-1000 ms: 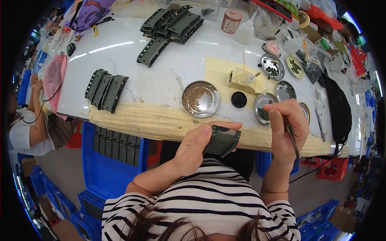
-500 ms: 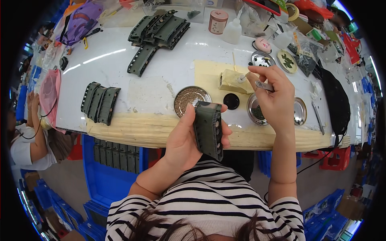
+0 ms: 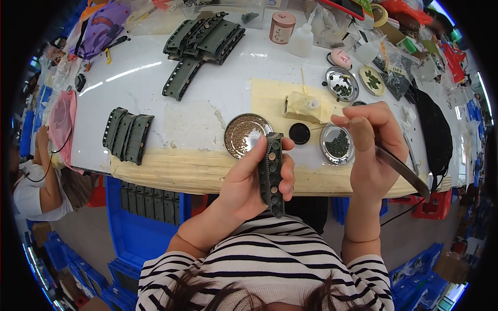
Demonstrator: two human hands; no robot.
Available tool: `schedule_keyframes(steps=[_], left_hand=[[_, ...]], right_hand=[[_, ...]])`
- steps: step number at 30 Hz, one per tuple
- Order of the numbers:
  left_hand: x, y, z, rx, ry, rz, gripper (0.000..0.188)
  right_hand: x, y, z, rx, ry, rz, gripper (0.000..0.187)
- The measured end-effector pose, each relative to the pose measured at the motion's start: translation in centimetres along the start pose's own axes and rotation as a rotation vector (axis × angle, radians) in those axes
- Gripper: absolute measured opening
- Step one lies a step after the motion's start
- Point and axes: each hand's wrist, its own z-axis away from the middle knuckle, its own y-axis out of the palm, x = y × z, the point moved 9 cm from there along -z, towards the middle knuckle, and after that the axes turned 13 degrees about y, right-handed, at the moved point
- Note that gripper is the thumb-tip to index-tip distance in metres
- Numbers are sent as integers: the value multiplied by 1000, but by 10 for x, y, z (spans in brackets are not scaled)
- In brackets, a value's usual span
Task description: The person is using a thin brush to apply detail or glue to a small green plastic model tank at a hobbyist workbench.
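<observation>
My left hand (image 3: 241, 181) is closed around a dark green curved casing piece (image 3: 273, 179), held above the table's front edge. The piece's narrow side faces up, showing a row of small round brass and dark studs. My right hand (image 3: 374, 147) grips metal tweezers (image 3: 407, 173), whose broad end sticks out toward the lower right. A thin tip points left from its pinched fingers, past a small dish of dark green bits (image 3: 323, 147). Left of that tip sits a black round cup (image 3: 299, 133). A dish of brown bits (image 3: 226, 142) stands just beyond my left hand.
A tape-wrapped block (image 3: 298, 108) holds a white nozzle. Green casings lie stacked (image 3: 205, 41) at the back and in a group (image 3: 128, 136) at left. Blue crate (image 3: 116, 223) below left. White squeeze bottle (image 3: 301, 41) and pink tin (image 3: 282, 28) at the back. Another person's arm (image 3: 49, 176) at far left.
My right hand has moved back from the white nozzle, toward the lower right, and the tweezers have swung round. My left hand has rolled the casing piece so its studded side faces up.
</observation>
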Motion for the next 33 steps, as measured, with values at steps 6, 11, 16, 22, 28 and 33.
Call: schedule_keyframes(steps=[6, 11, 16, 22, 28, 33], left_hand=[[4, 2, 1, -21, -21, -28, 49], [6, 7, 2, 39, -28, 47, 48], [8, 4, 3, 43, -23, 38, 47], [8, 4, 3, 43, -22, 43, 47], [4, 0, 4, 61, -13, -17, 48], [-6, 8, 2, -47, 48, -232, 54]], right_hand=[[-23, 28, 12, 170, 180, -369, 13], [-18, 33, 12, 167, 188, -315, 14], [-20, 34, 12, 152, 213, -305, 15], [-21, 35, 12, 153, 207, -305, 14], [-21, 22, 7, 103, 193, -287, 12], [-28, 1, -18, -109, 1, 177, 7]])
